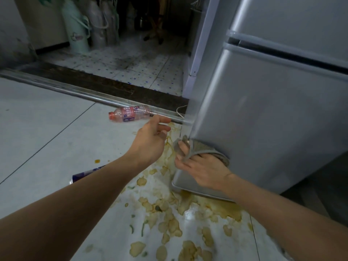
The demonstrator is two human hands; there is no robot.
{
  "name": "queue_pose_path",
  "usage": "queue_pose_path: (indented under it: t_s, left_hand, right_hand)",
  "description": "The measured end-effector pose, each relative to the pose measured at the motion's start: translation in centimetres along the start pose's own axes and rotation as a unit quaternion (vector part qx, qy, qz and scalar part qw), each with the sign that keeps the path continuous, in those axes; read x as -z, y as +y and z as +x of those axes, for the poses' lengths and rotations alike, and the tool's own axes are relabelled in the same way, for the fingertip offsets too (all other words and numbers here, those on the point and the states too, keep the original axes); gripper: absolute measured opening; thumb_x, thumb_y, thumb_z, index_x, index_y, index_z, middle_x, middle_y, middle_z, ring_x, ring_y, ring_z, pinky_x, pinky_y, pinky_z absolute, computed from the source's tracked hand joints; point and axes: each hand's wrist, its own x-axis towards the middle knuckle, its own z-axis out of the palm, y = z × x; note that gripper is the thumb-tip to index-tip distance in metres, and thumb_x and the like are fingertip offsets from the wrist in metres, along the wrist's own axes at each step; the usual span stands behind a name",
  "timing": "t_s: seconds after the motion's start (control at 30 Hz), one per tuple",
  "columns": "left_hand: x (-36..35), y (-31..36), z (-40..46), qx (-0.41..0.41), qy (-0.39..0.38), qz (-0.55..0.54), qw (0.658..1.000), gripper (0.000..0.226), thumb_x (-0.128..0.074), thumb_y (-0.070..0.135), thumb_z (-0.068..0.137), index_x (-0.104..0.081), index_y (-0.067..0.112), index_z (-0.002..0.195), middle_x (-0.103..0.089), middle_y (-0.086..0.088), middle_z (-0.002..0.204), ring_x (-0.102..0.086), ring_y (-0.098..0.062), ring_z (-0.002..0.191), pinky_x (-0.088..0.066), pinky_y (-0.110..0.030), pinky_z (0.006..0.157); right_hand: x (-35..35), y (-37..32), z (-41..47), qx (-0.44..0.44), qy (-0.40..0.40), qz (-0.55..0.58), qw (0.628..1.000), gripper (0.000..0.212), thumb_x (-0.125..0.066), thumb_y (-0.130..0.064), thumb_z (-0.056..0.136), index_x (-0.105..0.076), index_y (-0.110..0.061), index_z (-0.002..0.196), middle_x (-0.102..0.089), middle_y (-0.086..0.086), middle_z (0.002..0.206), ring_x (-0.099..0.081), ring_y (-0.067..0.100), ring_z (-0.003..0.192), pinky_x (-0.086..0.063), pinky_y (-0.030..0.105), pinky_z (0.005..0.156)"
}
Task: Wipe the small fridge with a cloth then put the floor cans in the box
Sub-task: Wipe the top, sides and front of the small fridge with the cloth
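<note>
A silver small fridge (263, 110) fills the right side of the head view. My right hand (203, 170) presses a grey cloth (207, 150) against the fridge's lower left corner, with the fingers wrapped in the cloth. My left hand (150, 142) hovers over the floor just left of the cloth, fingers loosely apart and holding nothing. A blue and white can (84, 174) lies on the floor, mostly hidden under my left forearm. No box is in view.
A pink-labelled plastic bottle (130, 113) lies by the metal door track (75, 91). Yellowish spilled food and liquid (169, 223) cover the tiles below the fridge. Thermos flasks (77, 27) stand on the dotted floor beyond the threshold.
</note>
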Motion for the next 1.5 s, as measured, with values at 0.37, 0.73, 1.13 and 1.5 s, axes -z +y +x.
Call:
queue_pose_path:
  t_s: [0.37, 0.73, 1.13, 1.5]
  left_hand:
    - [-3.4, 2.7, 0.3, -0.014, 0.022, 0.017, 1.000, 0.025, -0.043, 0.013, 0.095, -0.052, 0.021, 0.117, -0.063, -0.003, 0.114, -0.057, -0.018, 0.107, -0.046, -0.039, 0.097]
    - [-7.2, 3.6, -0.6, 0.011, 0.093, 0.075, 0.993, 0.033, -0.068, 0.024, 0.080, -0.044, 0.028, 0.101, -0.057, 0.009, 0.095, -0.059, -0.017, 0.095, -0.051, -0.034, 0.085]
    - [-7.5, 2.9, 0.6, -0.003, 0.112, 0.178, 0.978, 0.049, -0.075, 0.046, 0.070, -0.040, 0.026, 0.098, -0.056, 0.004, 0.095, -0.059, -0.022, 0.089, -0.053, -0.043, 0.080]
    - [-7.4, 2.6, 0.7, -0.012, 0.105, 0.164, 0.981, 0.052, -0.075, 0.046, 0.070, -0.041, 0.024, 0.103, -0.057, 0.003, 0.101, -0.059, -0.023, 0.094, -0.052, -0.043, 0.083]
  right_hand:
    - [3.5, 10.6, -4.9, -0.175, 0.376, -0.031, 0.909, 0.019, -0.059, -0.009, 0.090, -0.057, -0.015, 0.108, -0.039, -0.001, 0.145, -0.035, 0.034, 0.135, -0.020, 0.046, 0.114]
    - [-2.8, 2.3, -9.4, -0.076, 0.103, 0.160, 0.979, 0.059, -0.031, -0.002, 0.084, -0.040, -0.014, 0.142, -0.038, 0.013, 0.148, -0.038, 0.030, 0.135, -0.048, 0.049, 0.092]
    - [0.1, 5.0, -10.8, -0.383, 0.365, 0.094, 0.843, 0.049, -0.061, 0.001, 0.086, -0.049, -0.017, 0.130, -0.036, 0.005, 0.121, -0.040, 0.030, 0.087, -0.048, 0.041, 0.067]
    - [0.7, 7.7, -13.8, -0.384, 0.359, 0.109, 0.844, 0.043, -0.065, -0.012, 0.086, -0.051, -0.025, 0.125, -0.035, 0.008, 0.127, -0.043, 0.031, 0.097, -0.044, 0.044, 0.080]
